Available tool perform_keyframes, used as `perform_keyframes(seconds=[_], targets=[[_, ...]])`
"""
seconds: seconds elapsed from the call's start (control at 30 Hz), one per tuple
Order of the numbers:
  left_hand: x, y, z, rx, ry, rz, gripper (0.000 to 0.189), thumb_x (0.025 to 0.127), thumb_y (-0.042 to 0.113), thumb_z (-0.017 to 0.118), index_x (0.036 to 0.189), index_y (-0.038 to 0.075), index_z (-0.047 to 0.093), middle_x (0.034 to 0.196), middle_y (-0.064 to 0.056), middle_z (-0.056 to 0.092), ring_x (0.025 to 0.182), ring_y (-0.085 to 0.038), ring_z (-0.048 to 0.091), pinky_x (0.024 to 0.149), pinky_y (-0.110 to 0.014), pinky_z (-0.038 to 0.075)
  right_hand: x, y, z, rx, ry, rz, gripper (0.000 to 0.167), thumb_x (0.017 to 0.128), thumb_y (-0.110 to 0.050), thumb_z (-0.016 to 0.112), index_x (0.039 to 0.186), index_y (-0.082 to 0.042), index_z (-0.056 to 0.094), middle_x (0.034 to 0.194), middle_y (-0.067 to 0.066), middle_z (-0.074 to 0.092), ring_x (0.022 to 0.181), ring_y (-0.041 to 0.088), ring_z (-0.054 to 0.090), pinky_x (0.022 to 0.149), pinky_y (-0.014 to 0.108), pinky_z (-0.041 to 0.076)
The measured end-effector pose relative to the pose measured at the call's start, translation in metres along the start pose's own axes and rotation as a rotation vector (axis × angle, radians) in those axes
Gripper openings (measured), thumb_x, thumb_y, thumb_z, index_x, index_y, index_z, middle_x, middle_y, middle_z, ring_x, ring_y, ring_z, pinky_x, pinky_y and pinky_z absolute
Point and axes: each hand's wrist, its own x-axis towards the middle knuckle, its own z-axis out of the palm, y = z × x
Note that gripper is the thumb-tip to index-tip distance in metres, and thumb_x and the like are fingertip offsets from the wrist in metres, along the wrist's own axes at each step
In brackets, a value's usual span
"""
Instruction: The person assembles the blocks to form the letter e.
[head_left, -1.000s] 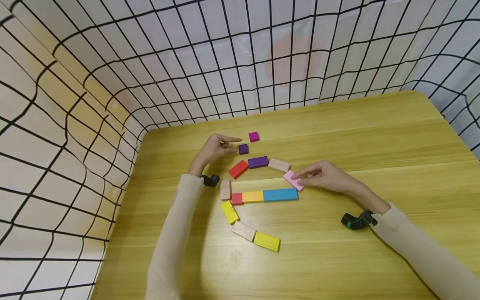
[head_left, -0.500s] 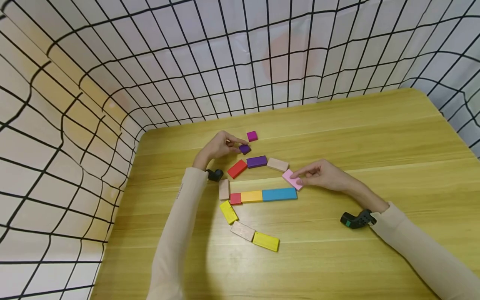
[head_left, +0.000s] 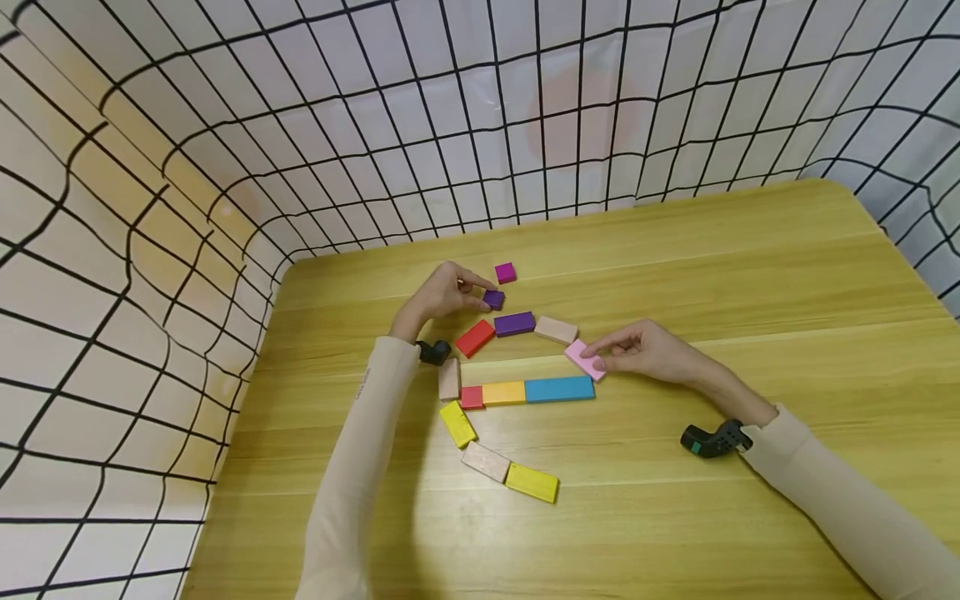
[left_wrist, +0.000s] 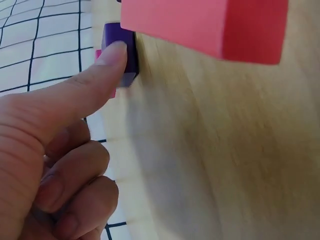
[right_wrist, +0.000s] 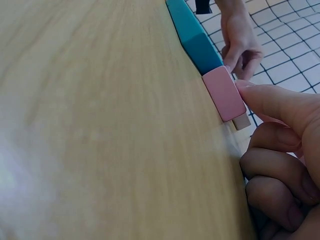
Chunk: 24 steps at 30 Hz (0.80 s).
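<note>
My left hand [head_left: 444, 292] pinches a small dark purple block [head_left: 493, 300] between thumb and index finger at the back of the layout. In the left wrist view the thumb lies against that purple block [left_wrist: 120, 50], with the other fingers curled below. A magenta block [head_left: 506, 272] sits just behind it. On the right, my right hand [head_left: 647, 352] holds a pink block [head_left: 583, 358] by thumb and index finger. The pink block touches the blue block [head_left: 558, 389] at one end, and a pale wooden block [head_left: 557, 330] lies by its other end.
A red block [head_left: 476, 338] and a longer purple block [head_left: 514, 324] continue the arc. Orange [head_left: 503, 393] and small red [head_left: 472, 398] blocks line up with the blue one. Yellow [head_left: 458, 424] and pale blocks curve toward the front. Black wire mesh [head_left: 525, 125] borders the table.
My left hand has moved right and closed its thumb and index finger on the small purple block, which has turned and shifted slightly right. My right hand stays on the pink block.
</note>
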Motion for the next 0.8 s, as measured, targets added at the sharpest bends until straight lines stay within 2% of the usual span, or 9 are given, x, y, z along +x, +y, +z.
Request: perform_keyframes(seconds=[0.07,0.17,0.23,0.3,0.43,0.6,0.8], targets=[[-0.003,0.000,0.000,-0.004,0.017,-0.012,0.024,0.088,0.012,0.084,0.112,0.009,0.082,0.079,-0.001,0.058,0.065,-0.014,0.035,0.062,-0.025,0.030,0.000,0.000,0.000,0.002,-0.001,-0.001,0.025,0.095,-0.015,0.075,0.119,-0.006,0.078,0.062,-0.008,0.038,0.063,0.005,0.034,0.056,0.025,0.031],[-0.010,-0.001,0.000,-0.009,0.046,-0.026,0.023,0.089,0.013,0.083,0.111,0.009,0.081,0.076,0.001,0.054,0.066,-0.014,0.035,0.063,-0.027,0.029,0.001,0.001,0.000,0.004,0.000,-0.004,0.025,0.095,-0.015,0.076,0.119,-0.007,0.078,0.061,-0.008,0.036,0.062,0.005,0.034,0.056,0.025,0.031],[-0.017,-0.001,0.001,-0.015,0.062,-0.026,0.022,0.090,0.014,0.083,0.112,0.010,0.081,0.069,0.000,0.040,0.065,-0.015,0.033,0.063,-0.028,0.028,0.001,0.002,0.000,0.003,0.000,-0.005,0.025,0.095,-0.016,0.076,0.118,-0.007,0.078,0.059,-0.008,0.034,0.061,0.005,0.033,0.056,0.025,0.031],[-0.026,0.001,0.002,-0.040,0.072,-0.020,0.022,0.089,0.016,0.083,0.111,0.011,0.081,0.066,0.000,0.032,0.065,-0.015,0.031,0.062,-0.029,0.027,0.000,0.002,0.001,0.003,-0.001,-0.008,0.024,0.096,-0.016,0.076,0.118,-0.008,0.078,0.059,-0.008,0.034,0.061,0.005,0.033,0.056,0.025,0.031],[-0.051,0.018,0.009,-0.110,0.073,0.016,0.023,0.088,0.018,0.085,0.110,0.013,0.080,0.066,-0.001,0.030,0.064,-0.015,0.029,0.063,-0.030,0.026,0.000,0.001,0.002,0.004,-0.006,-0.013,0.025,0.096,-0.017,0.075,0.119,-0.008,0.078,0.059,-0.009,0.034,0.060,0.005,0.033,0.055,0.026,0.032],[-0.087,0.048,0.035,-0.128,0.069,0.081,0.027,0.087,0.014,0.085,0.113,0.008,0.079,0.068,-0.003,0.037,0.063,-0.014,0.030,0.061,-0.025,0.026,0.000,0.000,0.002,-0.002,-0.001,-0.010,0.025,0.095,-0.017,0.076,0.118,-0.008,0.078,0.060,-0.008,0.036,0.061,0.005,0.033,0.056,0.026,0.033],[-0.123,0.083,0.081,-0.065,0.085,0.155,0.025,0.084,0.012,0.087,0.108,0.009,0.080,0.066,0.004,0.032,0.062,-0.007,0.030,0.061,-0.021,0.025,0.001,0.000,0.002,-0.003,-0.002,-0.006,0.025,0.096,-0.017,0.076,0.119,-0.007,0.078,0.061,-0.008,0.040,0.061,0.005,0.035,0.057,0.025,0.034]])
